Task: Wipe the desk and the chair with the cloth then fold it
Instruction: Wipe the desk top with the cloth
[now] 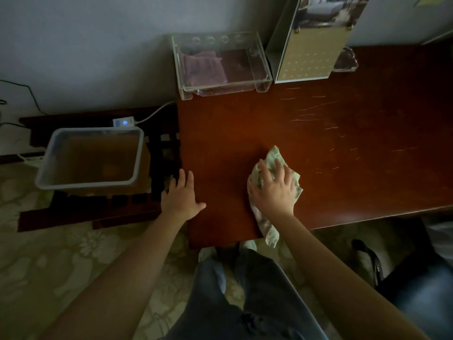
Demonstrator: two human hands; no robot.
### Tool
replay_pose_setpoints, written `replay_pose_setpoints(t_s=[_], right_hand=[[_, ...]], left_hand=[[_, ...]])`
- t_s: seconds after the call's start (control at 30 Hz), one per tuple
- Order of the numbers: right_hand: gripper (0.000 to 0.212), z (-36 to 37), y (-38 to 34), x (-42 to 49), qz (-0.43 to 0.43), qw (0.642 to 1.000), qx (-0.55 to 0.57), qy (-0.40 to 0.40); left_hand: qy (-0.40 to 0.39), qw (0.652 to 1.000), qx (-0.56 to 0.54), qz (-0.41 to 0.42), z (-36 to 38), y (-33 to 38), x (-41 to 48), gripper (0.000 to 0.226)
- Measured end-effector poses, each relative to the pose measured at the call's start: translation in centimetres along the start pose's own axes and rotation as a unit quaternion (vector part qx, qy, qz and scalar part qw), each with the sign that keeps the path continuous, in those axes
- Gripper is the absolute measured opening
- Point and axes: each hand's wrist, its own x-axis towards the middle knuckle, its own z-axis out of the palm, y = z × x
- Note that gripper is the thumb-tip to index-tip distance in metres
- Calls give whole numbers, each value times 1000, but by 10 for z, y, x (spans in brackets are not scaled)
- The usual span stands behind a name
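Middle of cloth hidden under right hand. Right end of desk cut off by frame edge. Dark chair mostly cropped at lower right, shape unclear. Top of standing card cropped, its photo blurred. Folded purple fabric inside clear box blurred. Behind card, small clear object half hidden.

A clear acrylic box holds a folded purple towel (left side); a grey plastic tub sits on a dark slatted rack, blue-lit switch just behind.
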Motion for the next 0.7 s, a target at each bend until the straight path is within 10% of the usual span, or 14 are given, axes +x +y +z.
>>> replay_pose_setpoints(t_s=[0.53, 0.7], right_hand=[[52, 59, -51, -52, -198, 968, -66, -142], [51, 45, 14, -36, -54, 993, -32, -103]], left_hand=[[-21, 988, 142, -50, -12, 24, 8, 131], [-40, 984, 159, -62, -17, 33, 9, 132]])
